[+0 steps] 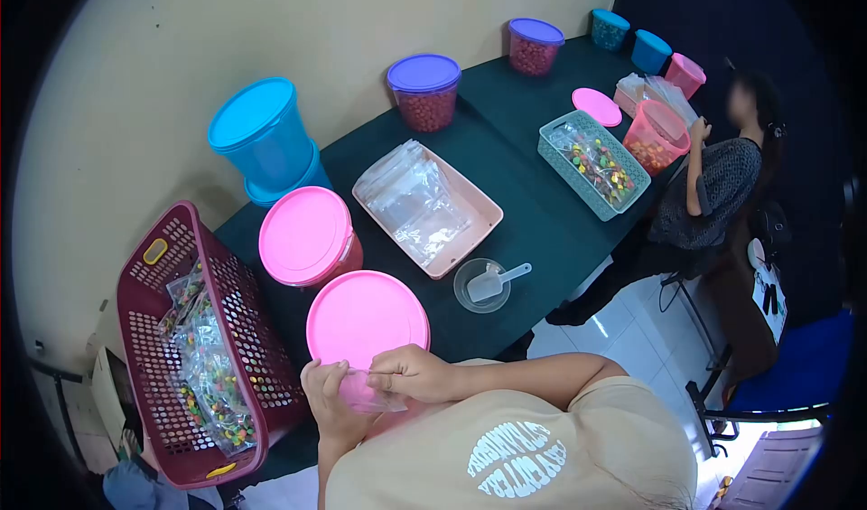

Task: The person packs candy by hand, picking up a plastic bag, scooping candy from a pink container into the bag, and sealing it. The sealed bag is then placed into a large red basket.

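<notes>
both hands pinching a small clear bag over a pink lid.

the small clear bag (372,393) sits close to the person's chest, just above the near edge of the pink lid (366,316). the left hand (327,393) grips its left side, fingers curled around the plastic, and the right hand (411,373) has thumb and fingers pressed together on its top edge. to the left stands a maroon basket (149,329) of filled bags; behind the lid are a pink-lidded tub (305,236), a peach tray (483,221) of empty bags, and a clear bowl (470,298) with a scoop (495,281). another person (713,194) sits at the far end of the dark table (533,239).
</notes>
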`<state>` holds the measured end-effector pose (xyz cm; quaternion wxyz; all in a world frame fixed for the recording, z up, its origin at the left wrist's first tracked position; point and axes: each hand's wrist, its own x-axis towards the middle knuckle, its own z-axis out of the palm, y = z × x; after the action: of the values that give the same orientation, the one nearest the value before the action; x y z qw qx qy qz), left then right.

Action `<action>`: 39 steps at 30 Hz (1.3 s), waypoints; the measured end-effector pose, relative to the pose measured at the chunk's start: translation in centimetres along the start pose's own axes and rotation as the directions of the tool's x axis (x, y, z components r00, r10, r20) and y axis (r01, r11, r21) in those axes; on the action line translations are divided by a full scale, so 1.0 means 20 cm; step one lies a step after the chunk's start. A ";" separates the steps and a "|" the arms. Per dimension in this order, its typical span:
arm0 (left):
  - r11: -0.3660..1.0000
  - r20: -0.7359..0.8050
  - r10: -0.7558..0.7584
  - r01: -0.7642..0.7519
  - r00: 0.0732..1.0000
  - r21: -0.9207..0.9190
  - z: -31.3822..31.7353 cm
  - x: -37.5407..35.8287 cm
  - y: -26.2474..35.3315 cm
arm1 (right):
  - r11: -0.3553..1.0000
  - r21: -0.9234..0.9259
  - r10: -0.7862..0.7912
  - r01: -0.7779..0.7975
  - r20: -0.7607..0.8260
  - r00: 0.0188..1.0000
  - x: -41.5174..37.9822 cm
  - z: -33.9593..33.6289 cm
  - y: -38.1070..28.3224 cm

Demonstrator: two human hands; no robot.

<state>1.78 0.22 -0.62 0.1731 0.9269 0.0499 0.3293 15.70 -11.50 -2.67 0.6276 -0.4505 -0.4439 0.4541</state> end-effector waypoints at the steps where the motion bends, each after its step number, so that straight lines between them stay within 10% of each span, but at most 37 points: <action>1: 1.000 -0.028 0.004 -0.004 1.000 0.023 0.00 0.01 0.01 | 1.000 0.000 -0.003 0.003 0.006 1.000 0.00 -0.01 -0.01; 9: 0.982 -0.067 0.099 -0.087 0.993 0.166 -0.06 0.01 -0.02 | 0.798 -0.574 -0.238 0.185 -0.018 0.971 0.03 -0.06 -0.11; 13: 0.994 -0.085 0.027 -0.018 0.996 0.110 -0.06 -0.02 -0.05 | 0.806 -0.541 -0.279 0.239 0.008 0.960 0.02 -0.14 -0.14; 17: 0.983 -0.186 -0.148 0.165 0.971 0.080 -0.08 -0.05 -0.08 | 0.628 -0.778 -0.451 0.026 -0.336 0.827 0.01 -0.45 0.00; 21: 0.986 -0.248 -0.166 0.167 0.954 -0.016 -0.05 -0.10 -0.11 | 0.166 -0.842 -0.210 -0.513 -0.538 0.816 -0.14 -0.72 0.08; 26: 0.978 -0.195 -0.209 0.199 0.958 -0.070 -0.02 -0.15 -0.15 | 0.048 -0.607 -0.010 -0.793 -0.794 0.608 -0.34 -0.92 0.16; 39: 0.842 -0.019 -0.415 0.376 0.909 -0.387 -0.02 -0.06 -0.15 | 0.041 -0.607 0.234 -0.793 -0.766 0.598 -0.41 -0.99 0.32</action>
<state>0.59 2.96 -2.06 0.4085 0.8279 0.1851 0.3368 32.04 -21.50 -14.10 0.1005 -0.9476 -0.2440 0.1797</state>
